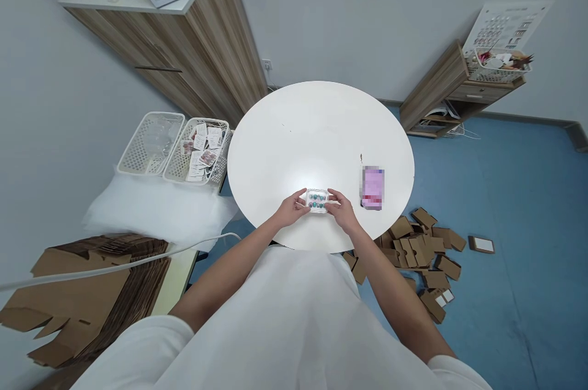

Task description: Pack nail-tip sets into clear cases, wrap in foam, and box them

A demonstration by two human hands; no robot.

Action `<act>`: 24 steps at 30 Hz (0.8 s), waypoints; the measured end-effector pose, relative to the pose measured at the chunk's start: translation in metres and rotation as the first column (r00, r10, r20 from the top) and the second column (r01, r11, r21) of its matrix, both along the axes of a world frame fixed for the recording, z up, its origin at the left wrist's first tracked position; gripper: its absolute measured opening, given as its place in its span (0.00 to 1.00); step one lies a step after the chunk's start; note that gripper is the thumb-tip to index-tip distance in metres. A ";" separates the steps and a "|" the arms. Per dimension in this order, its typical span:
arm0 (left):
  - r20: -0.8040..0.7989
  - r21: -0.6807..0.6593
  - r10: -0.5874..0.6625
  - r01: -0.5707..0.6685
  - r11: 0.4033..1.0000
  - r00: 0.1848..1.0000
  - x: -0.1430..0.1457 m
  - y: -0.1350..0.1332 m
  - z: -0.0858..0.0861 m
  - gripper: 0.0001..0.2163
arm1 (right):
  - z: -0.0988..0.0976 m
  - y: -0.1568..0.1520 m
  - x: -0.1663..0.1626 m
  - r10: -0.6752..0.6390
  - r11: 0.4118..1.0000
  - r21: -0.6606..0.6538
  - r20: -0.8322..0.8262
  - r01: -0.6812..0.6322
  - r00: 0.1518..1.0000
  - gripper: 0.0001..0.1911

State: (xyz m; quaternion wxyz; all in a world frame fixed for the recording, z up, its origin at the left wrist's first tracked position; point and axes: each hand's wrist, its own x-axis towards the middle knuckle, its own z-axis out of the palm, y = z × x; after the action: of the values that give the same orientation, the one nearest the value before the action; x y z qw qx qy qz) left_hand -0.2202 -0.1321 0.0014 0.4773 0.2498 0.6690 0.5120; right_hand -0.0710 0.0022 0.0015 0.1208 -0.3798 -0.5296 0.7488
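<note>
A small clear plastic case (317, 200) with several teal and dark pieces inside sits low over the near part of the round white table (316, 133). My left hand (292, 209) pinches its left end and my right hand (342, 209) pinches its right end. Both hands have their fingers closed on the case. A pink and purple flat pack (372, 188) lies on the table to the right of my right hand.
Two white mesh baskets (174, 145) stand to the left, one holding several small packets. Flattened cardboard sheets (92, 292) are stacked at the lower left. Several small brown boxes (422, 249) lie on the blue floor at right. Wooden cabinets stand by the walls.
</note>
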 end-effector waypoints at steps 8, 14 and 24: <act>-0.296 -0.047 -0.214 0.209 0.977 0.931 -0.017 -0.005 0.002 0.35 | 0.001 -0.005 -0.001 0.106 0.987 0.110 0.063 -0.113 0.992 0.30; -0.264 -0.056 -0.174 0.165 0.985 0.949 -0.029 -0.016 -0.001 0.36 | -0.008 -0.015 -0.008 0.238 0.950 0.191 0.079 -0.249 0.968 0.39; -0.221 -0.074 -0.063 0.048 0.996 0.973 -0.071 -0.042 -0.002 0.31 | -0.018 -0.044 -0.058 0.216 0.864 0.421 0.186 -0.277 0.958 0.38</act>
State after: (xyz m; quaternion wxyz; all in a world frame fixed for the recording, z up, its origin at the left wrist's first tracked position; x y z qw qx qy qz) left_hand -0.2907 -0.1736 -0.0009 0.4215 0.3077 0.7284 0.4440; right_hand -0.1294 -0.0419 -0.0168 0.0718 -0.3202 -0.7371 0.5907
